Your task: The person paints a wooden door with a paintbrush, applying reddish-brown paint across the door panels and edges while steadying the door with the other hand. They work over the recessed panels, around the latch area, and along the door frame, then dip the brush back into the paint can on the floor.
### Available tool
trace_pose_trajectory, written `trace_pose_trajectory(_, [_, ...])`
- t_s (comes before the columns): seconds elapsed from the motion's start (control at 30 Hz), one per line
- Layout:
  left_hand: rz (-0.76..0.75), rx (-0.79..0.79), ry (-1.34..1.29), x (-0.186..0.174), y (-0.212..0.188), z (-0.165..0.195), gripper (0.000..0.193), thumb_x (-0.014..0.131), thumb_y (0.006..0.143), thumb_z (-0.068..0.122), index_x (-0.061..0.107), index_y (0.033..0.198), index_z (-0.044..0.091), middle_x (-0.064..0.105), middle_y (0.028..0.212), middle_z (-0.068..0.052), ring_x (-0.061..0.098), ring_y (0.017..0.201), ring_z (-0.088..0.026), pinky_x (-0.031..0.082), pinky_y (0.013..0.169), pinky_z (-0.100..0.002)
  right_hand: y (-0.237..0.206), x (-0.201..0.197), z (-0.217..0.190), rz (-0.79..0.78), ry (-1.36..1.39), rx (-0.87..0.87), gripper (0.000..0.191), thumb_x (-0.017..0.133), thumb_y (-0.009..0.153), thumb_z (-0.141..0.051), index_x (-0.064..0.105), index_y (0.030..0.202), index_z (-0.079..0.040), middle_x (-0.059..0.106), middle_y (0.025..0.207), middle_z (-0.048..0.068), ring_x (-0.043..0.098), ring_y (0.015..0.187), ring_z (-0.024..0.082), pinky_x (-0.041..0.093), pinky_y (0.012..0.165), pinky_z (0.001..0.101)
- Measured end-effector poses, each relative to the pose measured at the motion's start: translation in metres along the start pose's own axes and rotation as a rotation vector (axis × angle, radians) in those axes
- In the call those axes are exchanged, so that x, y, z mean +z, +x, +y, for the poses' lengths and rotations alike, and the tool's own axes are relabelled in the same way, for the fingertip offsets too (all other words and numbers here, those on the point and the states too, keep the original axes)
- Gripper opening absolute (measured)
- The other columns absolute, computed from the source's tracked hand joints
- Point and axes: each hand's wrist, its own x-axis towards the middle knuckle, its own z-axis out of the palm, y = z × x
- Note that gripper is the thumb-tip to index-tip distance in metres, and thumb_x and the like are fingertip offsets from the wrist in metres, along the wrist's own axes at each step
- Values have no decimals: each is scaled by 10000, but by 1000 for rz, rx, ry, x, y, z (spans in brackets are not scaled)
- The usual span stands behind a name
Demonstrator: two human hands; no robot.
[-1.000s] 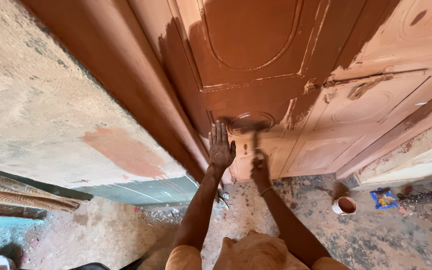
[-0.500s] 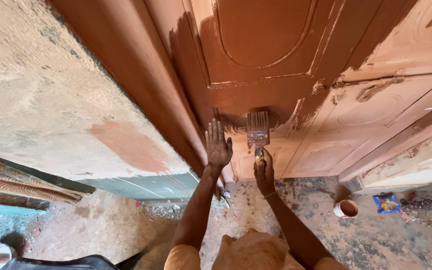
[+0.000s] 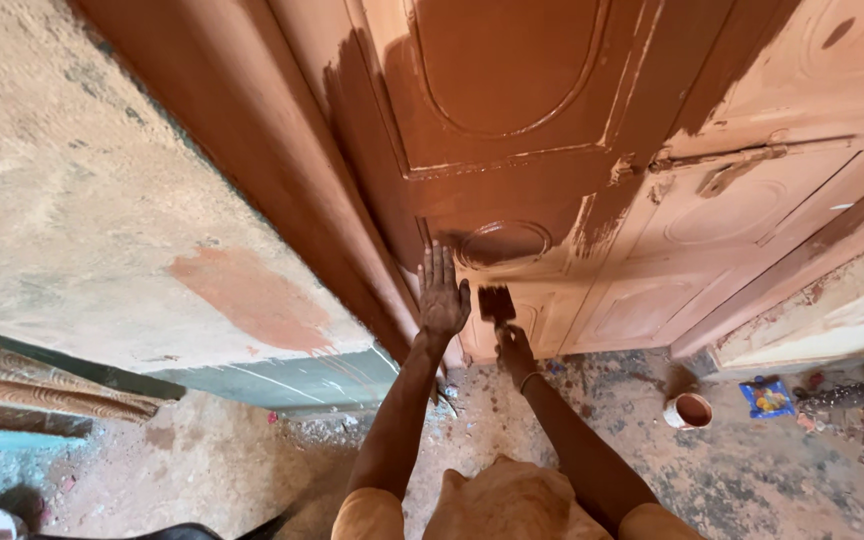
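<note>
**A:** ok so what's each hand doing here?

**B:** Right hand is wrapped tight around a brush, fist closed on the handle. The brush's long axis runs pretty much straight up from the grip, bristles at the far end, pointing up the door and pressed flat on the low panel. Bristle head sits just above the knuckles.

**A:** and the left?

**B:** Left hand holds nothing. Palm flat on the door, fingers spread and pointing up, just beside the brush on its left. Both hands sit low on the door, near the bottom edge.

**A:** how's the paint?

**B:** Above the grip it's dark wet-looking brown, round the oval panel and the small round moulding right over the brush. Off to the right of the grip the door is paler, with a latch up there.

**A:** anything on the floor?

**B:** Small paint pot on the ground, well apart from the hands, down to the right. Rough wall off to the left.
</note>
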Motion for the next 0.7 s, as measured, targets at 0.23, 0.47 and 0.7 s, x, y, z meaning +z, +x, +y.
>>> trace_pose_trajectory(0.23, [11, -8, -54, 5, -4, 0, 728, 448, 1012, 305, 226, 1599, -64, 136, 1701, -269, 125, 1585, -429, 117, 1277, -541, -5, 7, -28, -172, 93, -581, 402, 466, 1091, -182, 402, 1484, -130, 510, 837, -14, 390, 585, 50, 345, 472, 203])
trace_pose_trajectory(0.47, [22, -23, -94, 2, -8, -1, 749, 429, 1004, 308, 190, 1599, -78, 102, 1706, -267, 90, 1589, -421, 96, 1275, -546, -5, 8, -17, -87, -27, -771, 437, 459, 1106, -162, 394, 1536, -115, 486, 825, 9, 413, 641, 60, 410, 595, 221])
trace_pose_trajectory(0.7, [7, -22, -60, 1, -8, 0, 753, 431, 1002, 311, 190, 1587, -98, 103, 1692, -285, 95, 1577, -439, 95, 1262, -557, 4, 3, -6, 124, -432, -253, 307, 499, 1079, -326, 507, 1313, -128, 623, 773, 104, 567, 572, 180, 449, 509, 333])
